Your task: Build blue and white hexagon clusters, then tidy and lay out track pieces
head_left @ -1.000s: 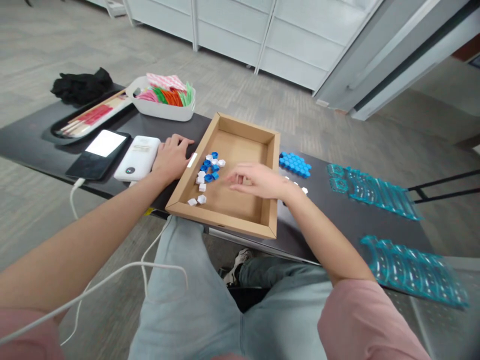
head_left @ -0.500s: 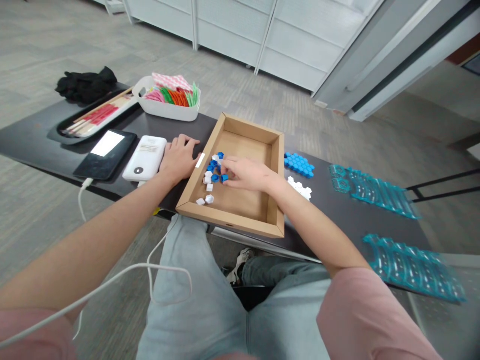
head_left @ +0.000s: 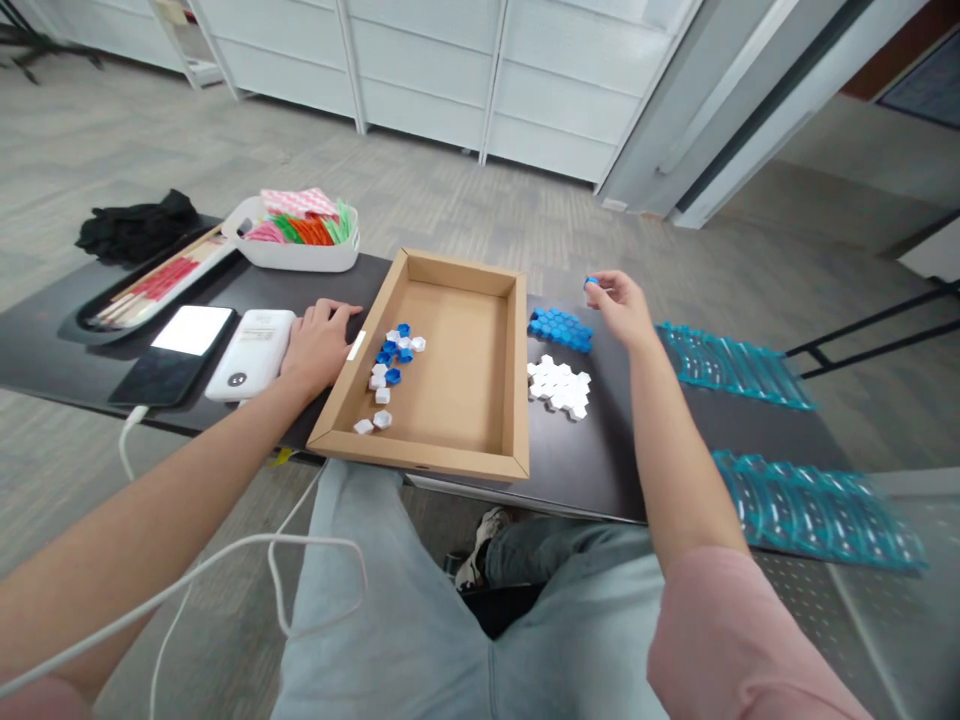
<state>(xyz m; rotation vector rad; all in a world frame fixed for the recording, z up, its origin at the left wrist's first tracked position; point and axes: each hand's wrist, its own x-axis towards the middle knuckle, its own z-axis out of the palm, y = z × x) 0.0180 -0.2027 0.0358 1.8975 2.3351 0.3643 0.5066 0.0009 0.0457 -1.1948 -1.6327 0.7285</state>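
Right hand had left the tray — grip pinched on 1 blue piece beside the blue cluster; left hand lay flat, fingers apart.

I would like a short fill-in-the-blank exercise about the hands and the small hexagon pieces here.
1. The right hand holds one small ____ hexagon piece.
2. The loose pieces lie in the ____ half of the cardboard tray.
3. Beside the blue cluster, nearer the person, lies a ____ cluster.
Missing words: blue; left; white.
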